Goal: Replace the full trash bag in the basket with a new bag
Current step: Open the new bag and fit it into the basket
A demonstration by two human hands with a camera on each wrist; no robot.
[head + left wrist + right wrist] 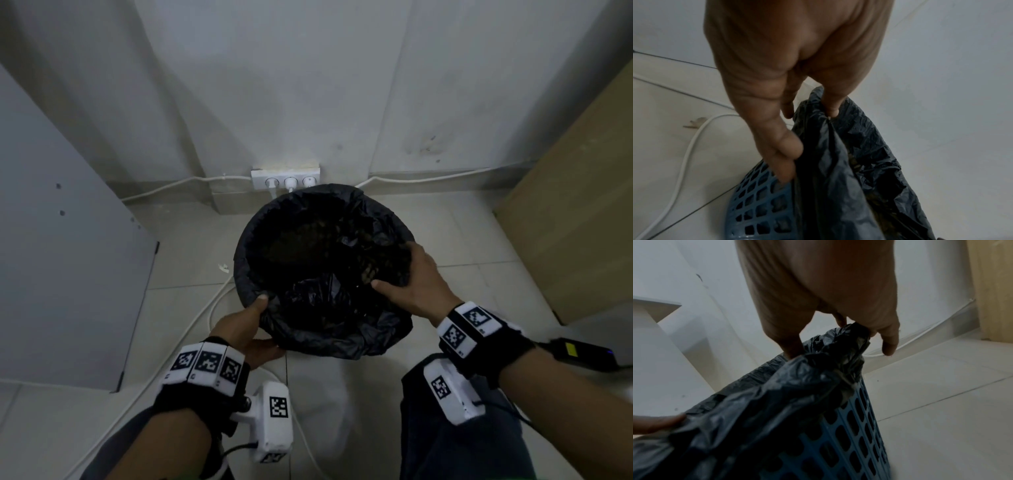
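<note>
A black trash bag (pixel 318 274) lines a blue lattice basket (pixel 756 209) standing on the floor by the wall. Its rim is folded over the basket's edge, and dark litter lies inside. My left hand (pixel 250 322) grips the bag's near left rim, thumb inside and fingers outside (pixel 789 151). My right hand (pixel 411 284) pinches the bunched right rim of the bag (pixel 838 344), thumb inside the opening. The blue basket wall (pixel 855 431) shows below the lifted plastic.
A white power strip (pixel 286 178) with plugs sits against the wall behind the basket. White cables (pixel 205 308) trail over the tiled floor at left. A grey panel (pixel 61 260) stands left, a wooden cabinet (pixel 575 219) right. My knees frame the bottom.
</note>
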